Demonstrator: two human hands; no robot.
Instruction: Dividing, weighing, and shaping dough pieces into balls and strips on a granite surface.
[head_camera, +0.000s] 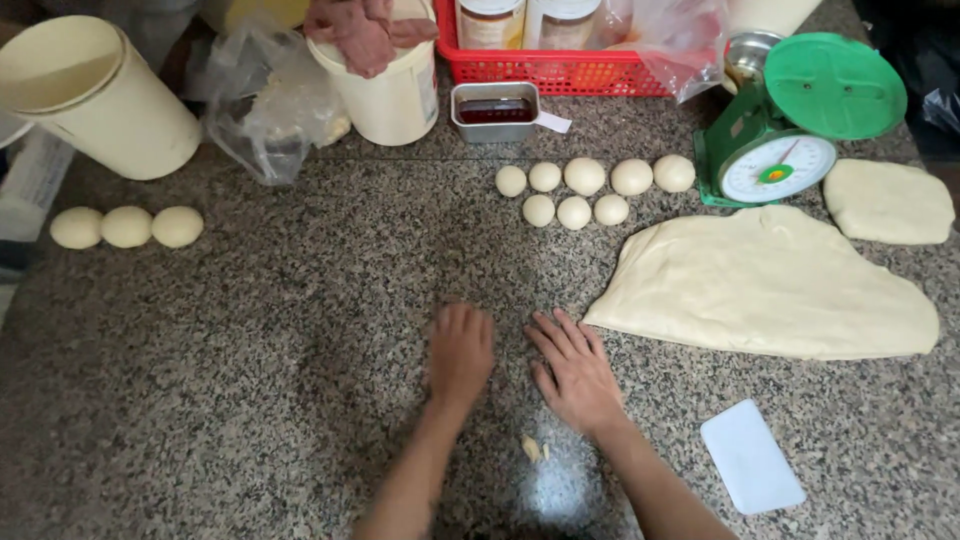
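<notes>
Head view shows the left hand cupped palm-down, grip closed on something unseen, beside the flat, empty right hand on the speckled table, near the large dough slab, with a red basket of brown-labelled jars behind the dough balls

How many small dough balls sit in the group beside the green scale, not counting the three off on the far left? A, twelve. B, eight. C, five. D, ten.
B: the dough balls left of the green scale form a back row of five and a front row of three, eight altogether.
</notes>
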